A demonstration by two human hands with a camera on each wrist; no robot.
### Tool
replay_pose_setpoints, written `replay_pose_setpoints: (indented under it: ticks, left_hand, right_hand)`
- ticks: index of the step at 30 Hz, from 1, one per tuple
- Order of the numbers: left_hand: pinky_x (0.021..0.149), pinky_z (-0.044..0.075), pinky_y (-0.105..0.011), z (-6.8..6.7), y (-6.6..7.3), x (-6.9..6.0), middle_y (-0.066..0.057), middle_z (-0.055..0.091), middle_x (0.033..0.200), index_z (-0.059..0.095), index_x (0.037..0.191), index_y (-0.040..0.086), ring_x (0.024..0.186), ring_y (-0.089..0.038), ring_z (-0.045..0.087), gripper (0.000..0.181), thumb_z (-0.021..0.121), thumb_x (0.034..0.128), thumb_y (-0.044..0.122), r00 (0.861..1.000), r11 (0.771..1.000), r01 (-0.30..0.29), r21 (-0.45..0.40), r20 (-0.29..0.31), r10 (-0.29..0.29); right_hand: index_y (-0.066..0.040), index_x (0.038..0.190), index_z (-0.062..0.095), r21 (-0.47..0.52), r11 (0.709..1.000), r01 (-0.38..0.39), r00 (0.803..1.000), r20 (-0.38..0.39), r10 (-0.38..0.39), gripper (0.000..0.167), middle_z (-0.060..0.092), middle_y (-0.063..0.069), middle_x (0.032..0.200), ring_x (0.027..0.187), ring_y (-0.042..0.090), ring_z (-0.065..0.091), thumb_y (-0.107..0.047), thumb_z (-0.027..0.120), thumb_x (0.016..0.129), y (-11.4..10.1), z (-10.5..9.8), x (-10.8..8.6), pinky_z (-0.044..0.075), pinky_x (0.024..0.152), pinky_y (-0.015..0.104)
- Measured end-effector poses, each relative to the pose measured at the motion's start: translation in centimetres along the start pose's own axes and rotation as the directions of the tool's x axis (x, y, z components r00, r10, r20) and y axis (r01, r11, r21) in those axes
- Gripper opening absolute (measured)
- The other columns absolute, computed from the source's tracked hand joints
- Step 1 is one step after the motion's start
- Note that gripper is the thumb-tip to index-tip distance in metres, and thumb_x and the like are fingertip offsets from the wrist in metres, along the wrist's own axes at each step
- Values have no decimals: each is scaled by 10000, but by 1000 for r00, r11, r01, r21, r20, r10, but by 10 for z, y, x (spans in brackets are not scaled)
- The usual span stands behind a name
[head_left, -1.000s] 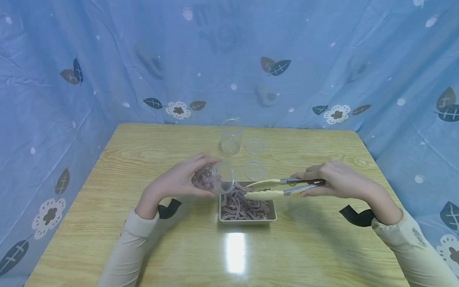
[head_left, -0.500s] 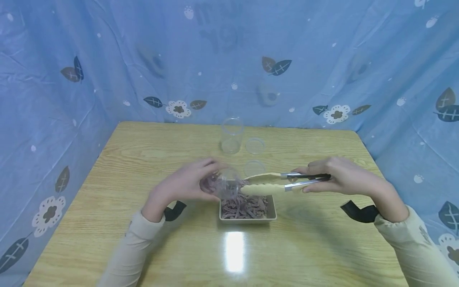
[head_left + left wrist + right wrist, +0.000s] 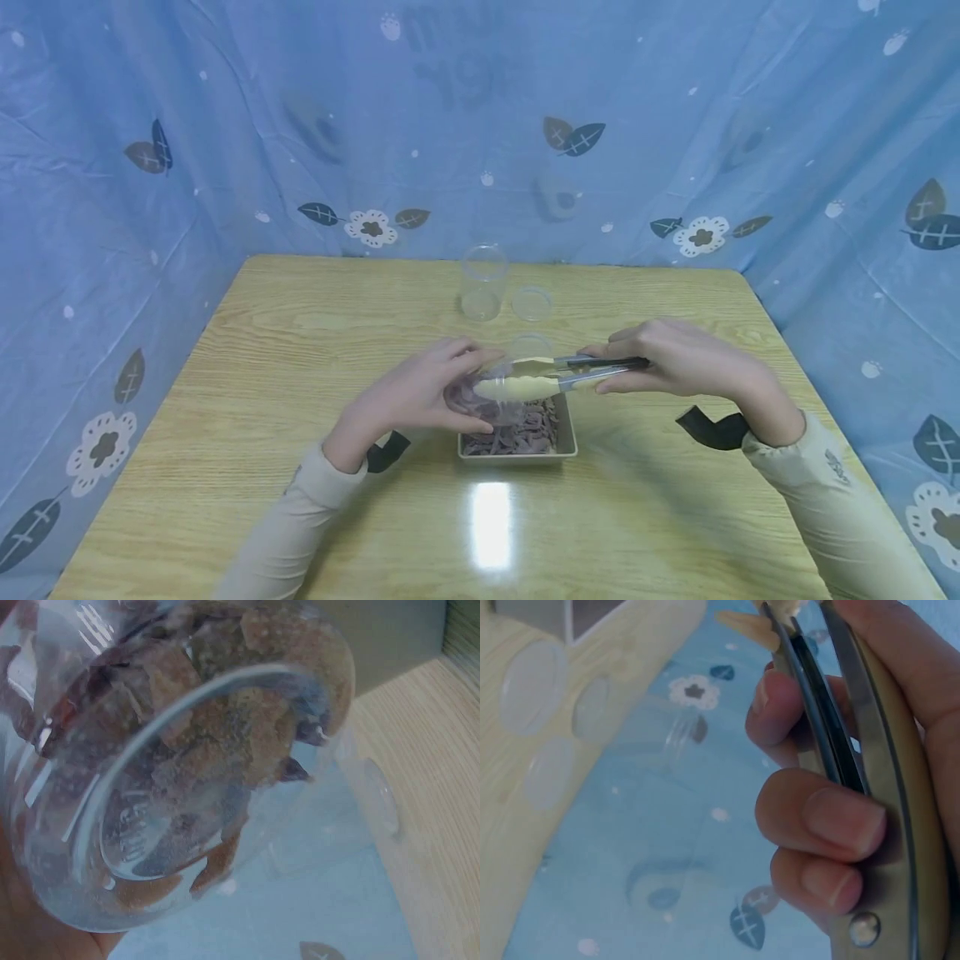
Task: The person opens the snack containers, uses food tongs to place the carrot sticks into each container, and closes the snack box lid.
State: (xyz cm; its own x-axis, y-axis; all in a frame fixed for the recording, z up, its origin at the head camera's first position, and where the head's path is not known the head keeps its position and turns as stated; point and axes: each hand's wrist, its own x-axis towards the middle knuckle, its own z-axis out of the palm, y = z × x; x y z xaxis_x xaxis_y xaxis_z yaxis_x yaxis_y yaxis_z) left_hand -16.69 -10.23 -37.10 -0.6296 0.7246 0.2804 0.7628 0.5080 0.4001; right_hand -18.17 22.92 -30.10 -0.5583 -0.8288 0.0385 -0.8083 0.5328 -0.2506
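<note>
My left hand (image 3: 416,387) grips a clear plastic jar (image 3: 90,862), tilted on its side above a shallow tray (image 3: 517,459). Brownish-purple dried strips (image 3: 180,682) lie inside the jar, seen through its base in the left wrist view. More such strips (image 3: 534,435) fill the tray below. With its fingers curled round the handles, my right hand (image 3: 686,360) holds metal tongs (image 3: 528,388) with cream-coloured tips. Those tips overlap the jar's mouth; how far they reach inside is hard to tell. The right wrist view shows the tong handles (image 3: 889,787) against the palm.
A second clear jar (image 3: 483,287) stands upright at the back of the wooden table (image 3: 360,292). Two clear round lids lie near it, a far lid (image 3: 532,303) and a nearer lid (image 3: 531,343). A patterned blue curtain (image 3: 480,125) surrounds the table.
My left hand has carried the tilted jar rightward over the tray. The tongs have shifted left, and their tips now overlap the jar's mouth. The tray stays put.
</note>
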Motion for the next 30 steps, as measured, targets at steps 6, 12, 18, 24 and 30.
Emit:
replay_pose_setpoints:
  ticks: [6,12,18,24,30]
  left_hand:
    - [793,487,-262,0,0,-1,38,525,1217,400,1404,213,971,-76,496,853,696,702,597,999,999,36,-15,1,-36]
    - [835,482,-242,-5,-7,-5,87,504,1232,424,1381,228,933,-24,491,829,708,692,591,997,993,77,-88,8,-76]
    - [935,464,-295,-13,-17,-10,72,508,1276,406,1380,283,1060,-53,518,825,732,678,570,991,971,129,-200,-5,-133]
    - [964,455,-398,-22,-27,-13,20,494,1306,369,1392,266,1170,-168,488,863,757,670,538,976,926,197,-323,-29,-217]
    - [971,446,-436,-26,-35,-16,-15,485,1308,377,1376,246,1176,-201,483,844,831,668,319,942,848,214,-485,-129,-311]
  right_hand:
    - [-212,1215,620,-47,999,-24,999,28,25,447,617,-178,833,501,-65,373,-479,586,859,-9,-2,14,352,467,142]
    - [-185,1207,629,-48,999,5,999,-50,-8,460,672,-111,964,587,-83,475,-429,662,818,-14,-10,10,419,515,156]
    - [-137,1180,644,-36,999,25,987,-158,-30,466,602,-160,822,557,-86,409,-328,741,766,-11,-19,-6,370,507,111]
    - [-112,1180,638,8,999,33,977,-212,-31,488,484,-212,729,522,-82,349,-230,781,729,-6,-29,-22,303,469,59]
    - [-169,1165,650,-73,997,-36,986,-163,24,492,479,-240,730,498,-95,312,-328,780,719,4,-29,-35,283,443,75]
